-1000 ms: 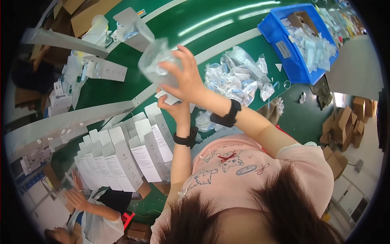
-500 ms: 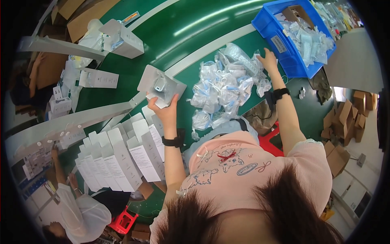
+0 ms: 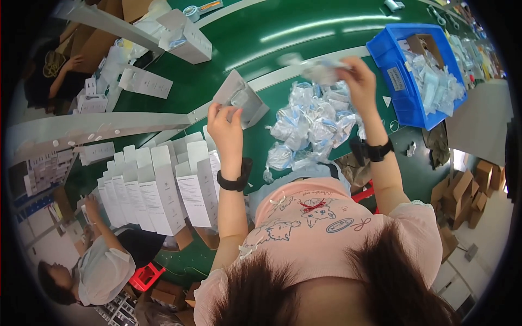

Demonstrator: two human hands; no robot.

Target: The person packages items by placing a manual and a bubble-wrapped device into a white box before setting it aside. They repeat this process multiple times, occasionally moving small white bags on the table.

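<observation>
My left hand (image 3: pixel 225 127) is closed on the near edge of an open white box (image 3: pixel 254 111). The box stands on the green bench with its flap raised, and a white device (image 3: pixel 239 99) in clear wrapping shows inside. My right hand (image 3: pixel 360 84) pinches a clear plastic bag (image 3: pixel 318 70) with pale contents, smeared by motion so I cannot make out what they are. It hangs above the far side of a pile of clear bags (image 3: pixel 310 122) with white and blue items, to the right of the box.
Upright white boxes (image 3: pixel 163 187) stand in rows at the left. A blue bin (image 3: pixel 399 100) of bagged items sits at the far right. A metal rail (image 3: pixel 109 124) crosses the left side. More open boxes (image 3: pixel 187 41) stand at the far left. Co-workers (image 3: pixel 103 261) work on the left.
My right hand has lifted a clear bag from the right end of the pile and carried it left toward the box. My left hand stays at the box's edge. The whole view has shifted slightly.
</observation>
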